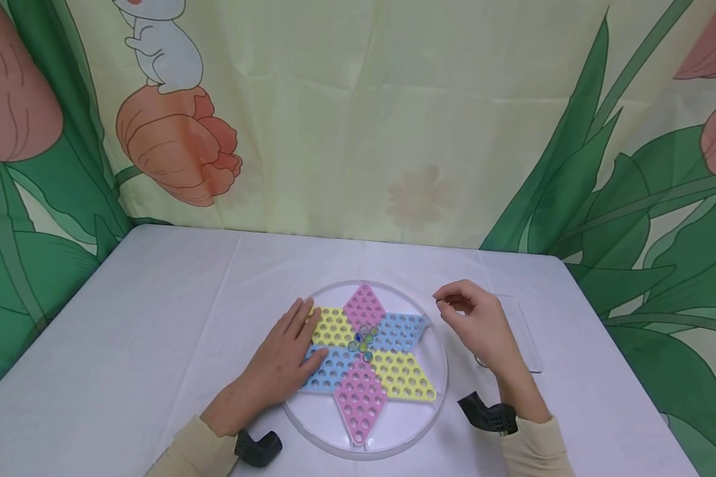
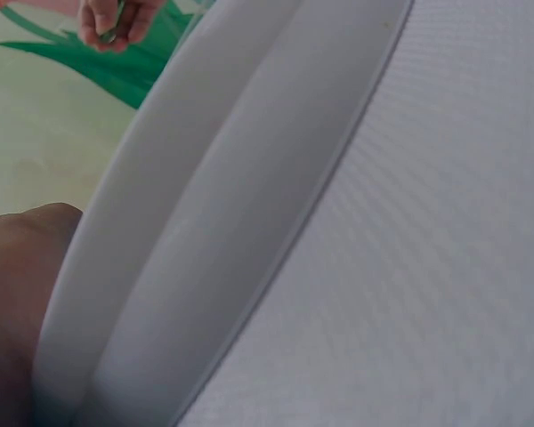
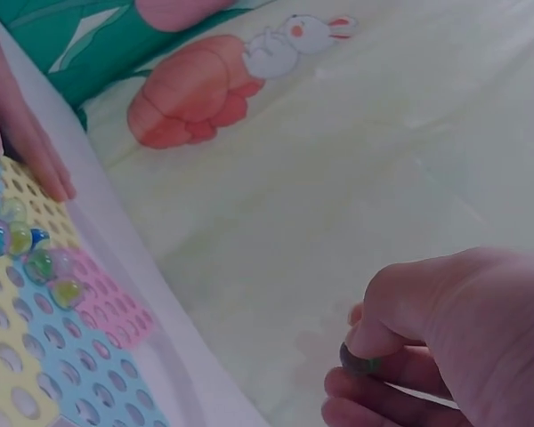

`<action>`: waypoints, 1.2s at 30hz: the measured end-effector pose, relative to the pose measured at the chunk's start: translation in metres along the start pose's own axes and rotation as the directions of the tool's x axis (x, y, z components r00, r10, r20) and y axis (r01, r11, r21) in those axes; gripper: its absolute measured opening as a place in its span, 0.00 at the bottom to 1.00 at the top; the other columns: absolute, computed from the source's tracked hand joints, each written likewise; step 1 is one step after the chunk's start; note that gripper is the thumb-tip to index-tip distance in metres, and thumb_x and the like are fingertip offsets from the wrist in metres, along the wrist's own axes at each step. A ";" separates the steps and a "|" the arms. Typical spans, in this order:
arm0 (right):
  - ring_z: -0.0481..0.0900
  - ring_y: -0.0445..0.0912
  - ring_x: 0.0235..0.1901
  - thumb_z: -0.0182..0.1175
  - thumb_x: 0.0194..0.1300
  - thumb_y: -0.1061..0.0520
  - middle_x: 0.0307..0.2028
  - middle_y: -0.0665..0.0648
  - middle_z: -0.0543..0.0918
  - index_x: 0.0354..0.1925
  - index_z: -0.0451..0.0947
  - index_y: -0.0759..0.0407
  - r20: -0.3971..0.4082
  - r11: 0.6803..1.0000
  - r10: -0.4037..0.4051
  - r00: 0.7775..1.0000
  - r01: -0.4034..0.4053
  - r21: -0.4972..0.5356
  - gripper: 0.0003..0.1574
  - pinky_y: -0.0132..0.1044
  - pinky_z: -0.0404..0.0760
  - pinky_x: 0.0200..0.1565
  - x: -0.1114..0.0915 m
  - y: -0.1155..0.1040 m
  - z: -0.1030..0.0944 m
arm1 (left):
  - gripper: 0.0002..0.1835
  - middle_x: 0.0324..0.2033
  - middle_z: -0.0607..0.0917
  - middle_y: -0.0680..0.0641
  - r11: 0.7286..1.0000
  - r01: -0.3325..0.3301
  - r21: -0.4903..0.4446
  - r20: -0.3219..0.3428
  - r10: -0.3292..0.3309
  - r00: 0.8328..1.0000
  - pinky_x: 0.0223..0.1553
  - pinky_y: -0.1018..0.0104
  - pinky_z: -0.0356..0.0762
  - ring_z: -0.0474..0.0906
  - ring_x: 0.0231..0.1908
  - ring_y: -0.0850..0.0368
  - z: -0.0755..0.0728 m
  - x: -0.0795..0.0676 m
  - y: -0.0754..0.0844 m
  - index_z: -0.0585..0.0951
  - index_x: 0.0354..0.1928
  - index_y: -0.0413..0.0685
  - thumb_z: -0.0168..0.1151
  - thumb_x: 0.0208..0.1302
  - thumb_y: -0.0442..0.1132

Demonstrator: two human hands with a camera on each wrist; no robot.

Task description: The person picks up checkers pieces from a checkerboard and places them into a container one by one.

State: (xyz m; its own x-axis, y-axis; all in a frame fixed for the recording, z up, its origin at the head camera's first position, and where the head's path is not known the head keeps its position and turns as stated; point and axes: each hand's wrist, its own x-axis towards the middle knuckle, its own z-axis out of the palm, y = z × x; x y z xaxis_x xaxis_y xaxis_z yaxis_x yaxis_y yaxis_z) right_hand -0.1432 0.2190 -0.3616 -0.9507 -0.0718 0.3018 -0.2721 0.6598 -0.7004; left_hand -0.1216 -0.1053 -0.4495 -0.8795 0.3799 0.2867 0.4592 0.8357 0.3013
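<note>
Your left hand (image 1: 282,363) rests flat on the star board (image 1: 360,397). Your right hand (image 1: 483,326) pinches a marble (image 3: 357,363) right of it.

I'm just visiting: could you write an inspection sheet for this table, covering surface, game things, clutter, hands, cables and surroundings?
Surface: table covered in white.
Game things: round board with a pink, yellow and blue star; marbles clustered near its centre.
Clutter: clear rectangular item, partly hidden.
Hands: left hand rests on the board; right hand pinches a marble.
Cables: nothing seen.
Surroundings: backdrop with tulips and a rabbit.
</note>
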 end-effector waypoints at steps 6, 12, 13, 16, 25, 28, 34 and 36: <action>0.82 0.48 0.42 0.59 0.67 0.65 0.44 0.59 0.85 0.46 0.82 0.60 -0.011 0.999 0.046 0.999 -0.046 0.004 0.10 0.16 0.77 0.42 -0.001 0.002 -0.009 | 0.38 0.75 0.59 0.37 1.000 -0.009 0.003 -0.014 0.009 1.000 0.73 0.43 0.57 0.51 0.76 0.39 0.002 0.000 -0.001 0.63 0.73 0.37 0.56 0.68 0.53; 0.81 0.51 0.45 0.58 0.67 0.64 0.46 0.60 0.84 0.47 0.82 0.60 -0.042 0.996 0.086 0.995 -0.087 -0.020 0.11 0.13 0.75 0.42 -0.001 0.007 -0.017 | 0.38 0.76 0.58 0.37 1.000 -0.007 0.001 -0.005 0.007 1.000 0.74 0.44 0.56 0.50 0.77 0.39 0.002 0.000 -0.002 0.63 0.73 0.37 0.56 0.69 0.54; 0.81 0.51 0.45 0.58 0.68 0.64 0.46 0.60 0.84 0.47 0.81 0.60 -0.045 0.996 0.092 0.995 -0.093 -0.017 0.11 0.13 0.75 0.42 -0.001 0.008 -0.018 | 0.38 0.76 0.58 0.37 1.000 -0.002 -0.004 0.003 0.002 1.000 0.74 0.44 0.56 0.49 0.77 0.40 0.002 0.000 -0.002 0.63 0.73 0.38 0.55 0.69 0.54; 0.80 0.51 0.46 0.57 0.68 0.63 0.47 0.61 0.83 0.47 0.81 0.60 -0.054 0.994 0.108 0.993 -0.109 -0.018 0.11 0.13 0.75 0.42 -0.002 0.010 -0.022 | 0.39 0.77 0.56 0.38 1.000 0.010 -0.007 0.027 -0.010 1.000 0.75 0.45 0.55 0.48 0.78 0.41 0.001 0.000 -0.001 0.62 0.74 0.39 0.54 0.70 0.55; 0.79 0.50 0.46 0.56 0.69 0.62 0.47 0.61 0.83 0.48 0.81 0.60 -0.063 0.987 0.154 0.986 -0.157 -0.033 0.12 0.13 0.74 0.41 -0.002 0.021 -0.027 | 0.39 0.76 0.57 0.38 1.000 0.008 -0.005 0.016 -0.008 1.000 0.74 0.44 0.55 0.49 0.77 0.40 0.001 0.000 0.000 0.62 0.74 0.38 0.56 0.69 0.54; 0.79 0.51 0.46 0.56 0.69 0.61 0.47 0.61 0.83 0.49 0.81 0.60 -0.065 0.984 0.170 0.983 -0.172 -0.039 0.12 0.13 0.74 0.40 -0.002 0.024 -0.028 | 0.39 0.76 0.58 0.37 1.000 0.007 -0.002 0.006 -0.007 1.000 0.74 0.44 0.55 0.49 0.77 0.40 0.001 0.000 0.001 0.63 0.73 0.38 0.57 0.68 0.54; 0.79 0.52 0.47 0.55 0.69 0.60 0.49 0.62 0.83 0.49 0.81 0.60 -0.059 0.978 0.201 0.978 -0.204 -0.049 0.13 0.14 0.73 0.40 -0.001 0.028 -0.029 | 0.39 0.76 0.57 0.38 1.000 0.014 -0.001 0.016 -0.014 1.000 0.75 0.44 0.55 0.48 0.77 0.40 0.000 0.000 0.000 0.62 0.74 0.38 0.56 0.68 0.54; 0.79 0.52 0.47 0.55 0.69 0.60 0.50 0.62 0.83 0.50 0.81 0.60 -0.055 0.974 0.216 0.975 -0.219 -0.054 0.13 0.14 0.73 0.40 -0.001 0.028 -0.029 | 0.39 0.76 0.57 0.38 1.000 0.017 -0.002 0.023 -0.017 1.000 0.75 0.44 0.54 0.48 0.77 0.40 0.000 0.000 0.000 0.62 0.74 0.39 0.56 0.68 0.55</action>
State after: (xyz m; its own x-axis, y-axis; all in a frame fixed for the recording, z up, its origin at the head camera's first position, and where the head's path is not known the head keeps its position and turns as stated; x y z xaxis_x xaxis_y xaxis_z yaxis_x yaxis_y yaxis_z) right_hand -0.1458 0.2594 -0.3626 -0.9773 0.1138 0.1789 -0.0492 0.6990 -0.7135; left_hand -0.1214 -0.1050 -0.4493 -0.8899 0.3748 0.2601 0.4443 0.8414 0.3077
